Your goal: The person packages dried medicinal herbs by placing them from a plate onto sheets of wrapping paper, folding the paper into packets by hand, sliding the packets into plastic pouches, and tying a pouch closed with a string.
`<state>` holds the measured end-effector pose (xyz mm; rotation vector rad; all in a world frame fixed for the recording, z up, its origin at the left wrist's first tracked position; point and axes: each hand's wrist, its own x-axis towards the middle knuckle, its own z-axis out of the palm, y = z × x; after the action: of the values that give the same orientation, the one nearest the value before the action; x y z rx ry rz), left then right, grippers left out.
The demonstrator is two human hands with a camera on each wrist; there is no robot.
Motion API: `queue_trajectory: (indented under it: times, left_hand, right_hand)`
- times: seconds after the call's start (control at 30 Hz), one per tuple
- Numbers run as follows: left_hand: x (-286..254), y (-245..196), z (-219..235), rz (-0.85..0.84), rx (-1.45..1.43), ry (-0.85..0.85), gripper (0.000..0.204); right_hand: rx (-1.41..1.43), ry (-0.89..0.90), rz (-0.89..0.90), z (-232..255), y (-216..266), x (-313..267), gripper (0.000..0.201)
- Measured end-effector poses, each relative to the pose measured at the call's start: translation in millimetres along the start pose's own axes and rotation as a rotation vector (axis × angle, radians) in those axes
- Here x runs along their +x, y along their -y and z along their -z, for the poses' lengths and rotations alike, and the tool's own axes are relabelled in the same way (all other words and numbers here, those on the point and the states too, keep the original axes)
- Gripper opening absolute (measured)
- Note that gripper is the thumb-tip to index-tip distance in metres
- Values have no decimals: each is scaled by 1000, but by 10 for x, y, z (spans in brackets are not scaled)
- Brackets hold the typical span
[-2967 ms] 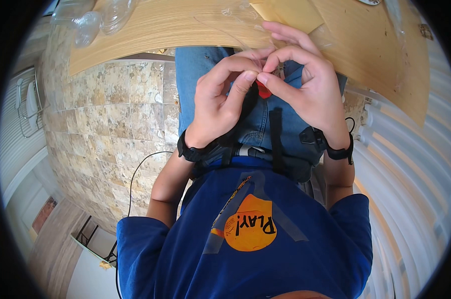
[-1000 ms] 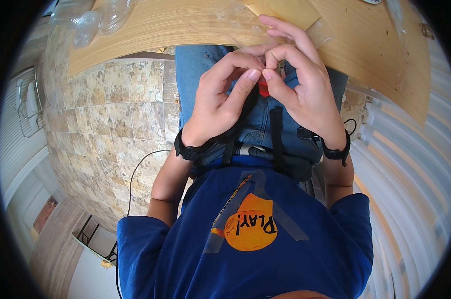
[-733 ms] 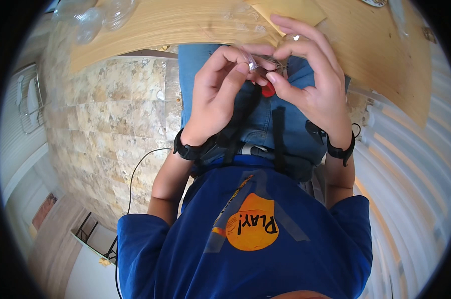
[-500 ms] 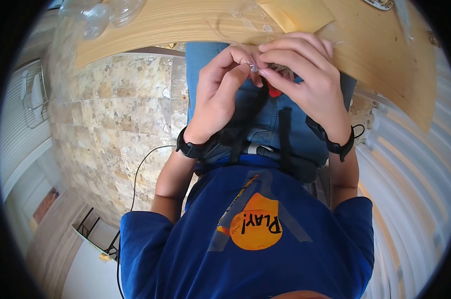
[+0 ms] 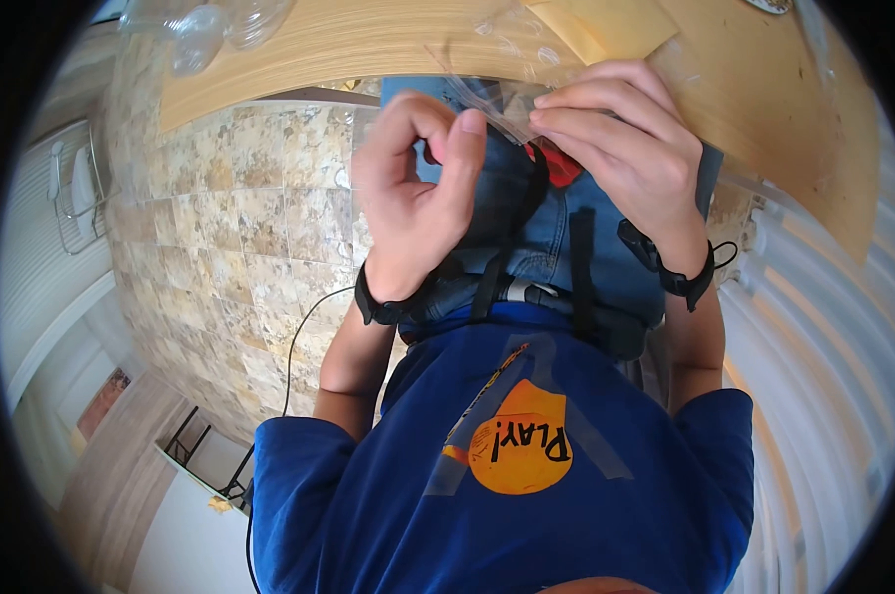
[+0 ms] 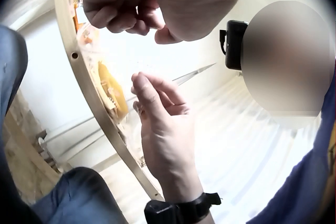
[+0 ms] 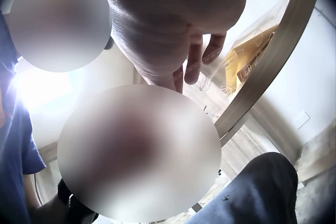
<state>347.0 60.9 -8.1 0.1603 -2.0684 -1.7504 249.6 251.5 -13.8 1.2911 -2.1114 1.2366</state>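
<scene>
In the head view, the left hand (image 5: 418,183) is slightly blurred, with curled fingers, its thumb raised and nothing visible in its grip. Apart from it, the right hand (image 5: 630,148) pinches thin clear plastic (image 5: 507,124) between thumb and fingers above the lap. A red object (image 5: 563,166) shows just below the right fingers. The left wrist view has the left hand (image 6: 168,3) at the top with its fingers curled, and the right hand (image 6: 170,140) below it. Clear plastic (image 7: 195,70) crosses the fingers of the right hand (image 7: 184,19) in the right wrist view.
Beyond the lap runs the curved edge of a wooden table (image 5: 368,49). On it are a yellowish envelope (image 5: 606,30), small clear pieces (image 5: 497,35) and, at the far left, clear plastic containers (image 5: 200,35). A black cable (image 5: 291,346) hangs left of the body.
The hands were together at the fingertips; the left hand has come away to the left, its thumb now raised. The right hand keeps the clear plastic, and its fingers are drawn closer together.
</scene>
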Motion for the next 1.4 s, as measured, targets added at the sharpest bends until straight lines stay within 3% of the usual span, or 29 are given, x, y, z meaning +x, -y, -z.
queue_trajectory:
  times: [0.13, 0.17, 0.2, 0.27, 0.67, 0.73, 1.03, 1.4]
  left_hand:
    - [122, -91, 30, -168, 72, 38, 15]
    - [188, -95, 61, -237, 132, 160, 12]
    - [229, -89, 83, -238, 132, 159, 12]
    - [282, -76, 105, -413, 268, 405, 16]
    - [355, -55, 66, -523, 236, 439, 24]
    - [365, -59, 58, -550, 226, 433, 23]
    - [432, -75, 13, -595, 249, 478, 22]
    - [456, -86, -4, -608, 365, 505, 20]
  right_hand:
    - [-21, 24, 16, 36, 29, 19, 20]
    - [-20, 24, 18, 36, 23, 17, 20]
    - [-13, 16, 19, 36, 11, 13, 20]
    - [-7, 6, 20, 39, 3, 13, 20]
    - [204, 77, -114, 175, 66, 103, 21]
    - [317, 89, -217, 197, 54, 86, 22]
    - [152, 128, -145, 269, 28, 120, 18]
    - [57, 168, -204, 293, 87, 131, 16]
